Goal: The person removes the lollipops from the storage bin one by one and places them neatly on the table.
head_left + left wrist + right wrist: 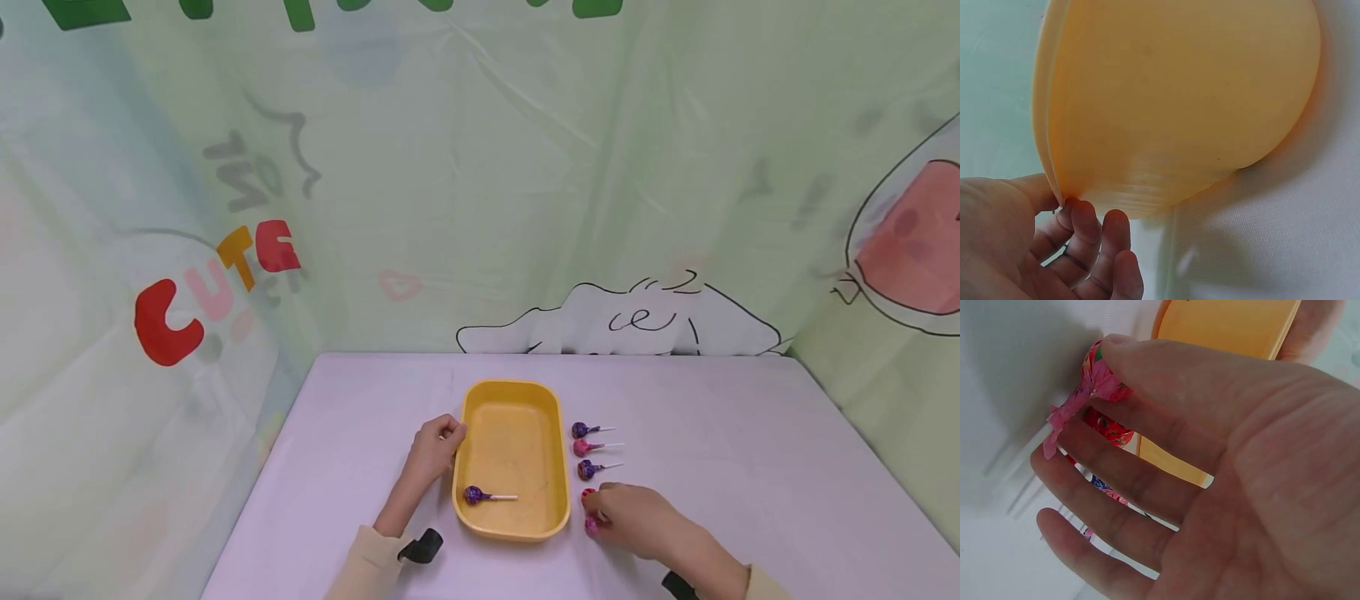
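A yellow tray [513, 533] lies on the table with one purple-wrapped lollipop [474, 495] inside, near its front end. At its left side, my left hand [437, 450] pinches the rim between thumb and fingers; the left wrist view shows the tray's edge [1041, 94] in that grip. To the right of the tray, my right hand [637, 518] holds a pink-wrapped lollipop [1075, 403] by its head, thumb on one side and fingers on the other. Close behind it is a red-wrapped lollipop [588, 493], partly covered by the hand.
Beyond the right hand, a column of lollipops runs beside the tray: a purple one [587, 470], a pink one [582, 447] and another purple one [580, 430], sticks pointing right. A printed curtain [525, 183] stands behind the white table [750, 433].
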Motion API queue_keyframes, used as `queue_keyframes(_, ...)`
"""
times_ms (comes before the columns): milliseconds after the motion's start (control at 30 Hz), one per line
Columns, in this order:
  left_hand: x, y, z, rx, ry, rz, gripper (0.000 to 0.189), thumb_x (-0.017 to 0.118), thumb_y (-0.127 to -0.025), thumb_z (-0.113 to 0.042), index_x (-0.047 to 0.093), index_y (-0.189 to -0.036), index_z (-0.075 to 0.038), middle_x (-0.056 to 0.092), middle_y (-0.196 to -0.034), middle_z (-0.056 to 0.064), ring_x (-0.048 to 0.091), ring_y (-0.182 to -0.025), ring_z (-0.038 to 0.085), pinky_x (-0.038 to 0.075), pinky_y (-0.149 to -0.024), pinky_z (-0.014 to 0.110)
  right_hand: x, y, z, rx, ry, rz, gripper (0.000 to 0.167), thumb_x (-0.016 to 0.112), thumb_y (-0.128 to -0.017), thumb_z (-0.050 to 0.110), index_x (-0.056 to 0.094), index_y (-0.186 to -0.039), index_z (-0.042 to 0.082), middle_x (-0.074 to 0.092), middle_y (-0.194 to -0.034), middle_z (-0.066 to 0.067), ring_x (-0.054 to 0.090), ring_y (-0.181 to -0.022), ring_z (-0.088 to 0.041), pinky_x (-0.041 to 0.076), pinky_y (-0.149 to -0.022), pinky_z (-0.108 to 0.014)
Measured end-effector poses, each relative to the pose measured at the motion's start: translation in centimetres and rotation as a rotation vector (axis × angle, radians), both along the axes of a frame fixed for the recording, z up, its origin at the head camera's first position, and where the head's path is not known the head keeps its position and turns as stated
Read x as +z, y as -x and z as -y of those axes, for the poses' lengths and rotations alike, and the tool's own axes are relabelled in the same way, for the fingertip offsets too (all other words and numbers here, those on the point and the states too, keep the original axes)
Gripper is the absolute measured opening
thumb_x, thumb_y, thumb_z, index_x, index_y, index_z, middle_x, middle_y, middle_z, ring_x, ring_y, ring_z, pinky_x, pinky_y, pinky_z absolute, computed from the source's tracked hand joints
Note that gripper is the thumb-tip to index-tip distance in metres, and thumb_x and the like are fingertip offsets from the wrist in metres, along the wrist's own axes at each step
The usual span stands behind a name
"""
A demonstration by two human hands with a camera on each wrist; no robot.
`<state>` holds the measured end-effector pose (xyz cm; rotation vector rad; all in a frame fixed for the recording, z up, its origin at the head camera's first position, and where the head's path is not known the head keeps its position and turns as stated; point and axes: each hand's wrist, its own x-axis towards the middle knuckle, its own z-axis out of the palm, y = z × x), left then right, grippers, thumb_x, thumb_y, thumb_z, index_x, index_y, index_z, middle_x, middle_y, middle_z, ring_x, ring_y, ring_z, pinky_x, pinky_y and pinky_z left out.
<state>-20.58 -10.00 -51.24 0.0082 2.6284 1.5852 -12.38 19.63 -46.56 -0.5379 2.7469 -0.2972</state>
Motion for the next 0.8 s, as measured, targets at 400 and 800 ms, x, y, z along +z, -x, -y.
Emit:
queue_keyframes(400, -0.02, 0.05, 0.03, 0.002, 0.005, 0.005, 0.022, 0.059, -0.1, -0.024, 0.06, -0.084, -0.009, 0.049, -0.073, -0.001, 0.046, -0.06, 0.012, 0.036, -0.051, 0.022, -0.46, 0.2, 0.22, -0.082, -0.044, 0.055, 0.008, 0.08, -0.084, 0.017, 0.073, -0.089, 0.018, 0.051, -0.074, 0.004, 0.046, -0.066, -0.014, 0.043, -0.064, -0.031)
queue_keyframes(800, 0.0, -0.01, -0.03, 0.001, 0.007, 0.003, 0.021, 0.059, -0.1, -0.024, 0.06, -0.085, -0.009, 0.05, -0.074, -0.001, 0.047, -0.059, 0.011, 0.037, -0.05, 0.022, -0.59, 0.17, -0.06, -0.054, -0.059, 0.025, 0.016, 0.084, -0.079, 0.02, 0.07, -0.087, 0.02, 0.048, -0.072, 0.006, 0.043, -0.066, -0.012, 0.04, -0.064, -0.031)
